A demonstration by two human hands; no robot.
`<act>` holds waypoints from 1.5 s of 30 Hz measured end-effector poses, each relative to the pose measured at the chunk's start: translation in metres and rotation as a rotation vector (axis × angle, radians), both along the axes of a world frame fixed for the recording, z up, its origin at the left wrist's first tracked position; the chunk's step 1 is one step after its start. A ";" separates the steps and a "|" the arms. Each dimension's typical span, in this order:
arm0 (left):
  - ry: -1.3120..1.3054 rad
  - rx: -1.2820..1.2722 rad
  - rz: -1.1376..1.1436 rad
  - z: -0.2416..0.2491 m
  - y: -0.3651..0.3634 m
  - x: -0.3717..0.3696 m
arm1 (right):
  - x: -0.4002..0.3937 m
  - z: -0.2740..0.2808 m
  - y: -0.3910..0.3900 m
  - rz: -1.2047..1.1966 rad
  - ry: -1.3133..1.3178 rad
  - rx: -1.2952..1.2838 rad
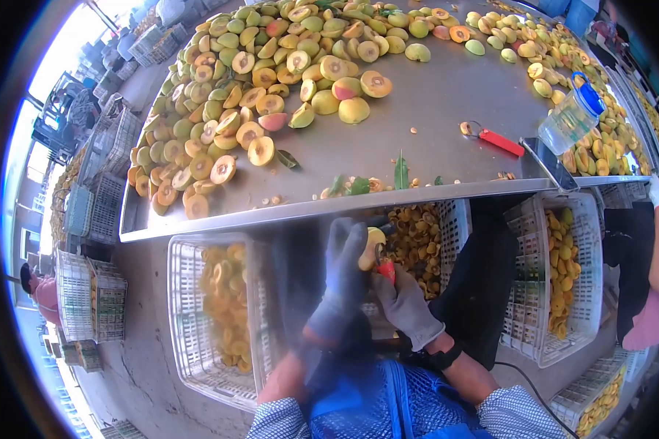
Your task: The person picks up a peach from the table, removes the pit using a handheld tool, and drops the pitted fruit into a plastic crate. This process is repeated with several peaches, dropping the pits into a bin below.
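My left hand [346, 252], in a grey glove, holds a yellow-green fruit half [372, 247] below the front edge of the metal table [417, 132]. My right hand [406, 304], also gloved, is closed round a small tool with a red handle [386, 271]. The tool's dark tip touches the fruit's cut side. Behind my hands is a crate of brown-orange fruit pieces [417, 234], partly hidden by them.
Halved fruit [249, 73] is heaped on the table. A red-handled knife [499, 142], a phone [549, 162] and a blue-capped bottle [572, 117] lie at its right. White crates [187, 314] [534, 293] flank my legs. A person in pink [655, 314] is at far right.
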State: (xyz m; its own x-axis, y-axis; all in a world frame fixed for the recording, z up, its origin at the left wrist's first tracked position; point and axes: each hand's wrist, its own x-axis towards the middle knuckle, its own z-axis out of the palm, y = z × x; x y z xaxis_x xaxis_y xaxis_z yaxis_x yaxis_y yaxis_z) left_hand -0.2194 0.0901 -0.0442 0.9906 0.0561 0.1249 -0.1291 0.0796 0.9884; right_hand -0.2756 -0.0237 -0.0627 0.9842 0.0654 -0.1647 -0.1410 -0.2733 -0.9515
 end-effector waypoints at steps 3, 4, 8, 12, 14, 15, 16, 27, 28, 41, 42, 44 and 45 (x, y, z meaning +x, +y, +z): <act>0.255 -0.475 -0.041 0.004 -0.004 -0.002 | 0.000 0.003 0.003 -0.002 0.036 0.081; 0.248 -0.483 -0.040 0.004 -0.005 -0.002 | 0.000 0.000 0.004 -0.002 0.037 0.079; 0.236 -0.404 -0.111 -0.010 0.011 0.002 | 0.004 -0.006 0.002 0.034 0.042 0.057; 0.371 -0.016 -0.197 -0.032 0.024 0.002 | 0.007 0.003 0.001 0.077 0.217 0.122; 0.350 -0.017 -0.185 -0.033 0.023 0.002 | 0.008 0.004 0.002 0.072 0.210 0.115; 0.333 -0.001 -0.136 -0.032 0.020 0.001 | 0.007 0.004 0.004 0.069 0.203 0.107; 0.312 0.015 -0.089 -0.030 0.017 0.001 | 0.008 0.004 0.005 0.067 0.205 0.108; 0.255 -0.188 -0.239 -0.027 0.021 0.006 | 0.010 -0.006 -0.001 0.097 0.225 0.272; 0.338 -0.295 -0.304 -0.023 0.022 0.009 | 0.011 -0.011 -0.002 0.100 0.223 0.273; 0.324 0.049 -0.149 -0.022 0.015 0.006 | 0.002 -0.022 0.006 0.172 0.075 0.160; 0.324 0.092 -0.179 -0.021 0.016 0.009 | 0.003 -0.029 0.004 0.254 0.099 0.148; 0.335 0.142 -0.268 -0.027 0.024 0.014 | 0.002 -0.031 0.004 0.236 0.281 0.270; 0.351 0.159 -0.291 -0.027 0.026 0.016 | 0.001 -0.016 0.002 0.255 0.414 0.352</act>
State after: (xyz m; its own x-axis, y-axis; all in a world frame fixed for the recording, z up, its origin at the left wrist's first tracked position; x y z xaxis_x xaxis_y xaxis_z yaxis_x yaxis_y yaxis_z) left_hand -0.2029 0.1163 -0.0712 0.9461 -0.2223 -0.2354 0.2199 -0.0925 0.9711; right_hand -0.2745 -0.0216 -0.0782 0.7888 0.4109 -0.4571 -0.4911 -0.0259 -0.8707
